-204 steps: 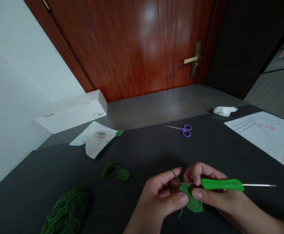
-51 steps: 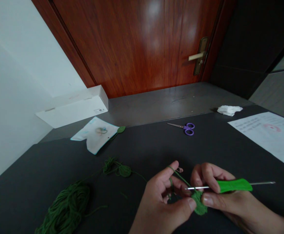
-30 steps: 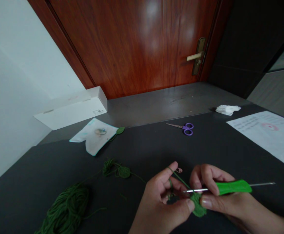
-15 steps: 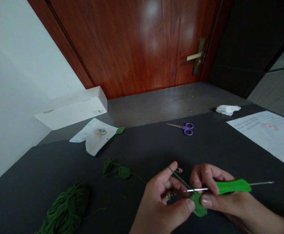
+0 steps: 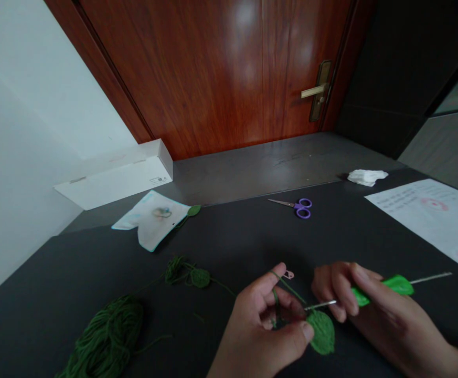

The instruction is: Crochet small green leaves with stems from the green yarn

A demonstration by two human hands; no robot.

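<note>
Between thumb and fingers, my left hand [image 5: 262, 325] pinches a small green crocheted leaf [image 5: 323, 333] by its upper left edge. Green yarn runs over the raised index finger and down to the leaf. My right hand [image 5: 354, 294] grips a crochet hook [image 5: 400, 285] by its bright green handle. The hook's metal tip lies at the top edge of the leaf, partly hidden by the left fingers; its other metal end points right. A small pink stitch marker [image 5: 289, 274] shows just beyond the left index fingertip.
A green yarn skein [image 5: 105, 336] lies at lower left, near another crocheted leaf [image 5: 200, 278] with tangled yarn. Farther back are a white pouch [image 5: 160, 218], a white box [image 5: 122, 176], purple scissors [image 5: 301, 208], crumpled tissue [image 5: 366, 177] and a printed sheet [image 5: 433, 210].
My right hand has let go of the leaf and turned over around the hook's handle. The hook has tilted, its far end rising. The leaf now shows more fully, still in my left hand.
</note>
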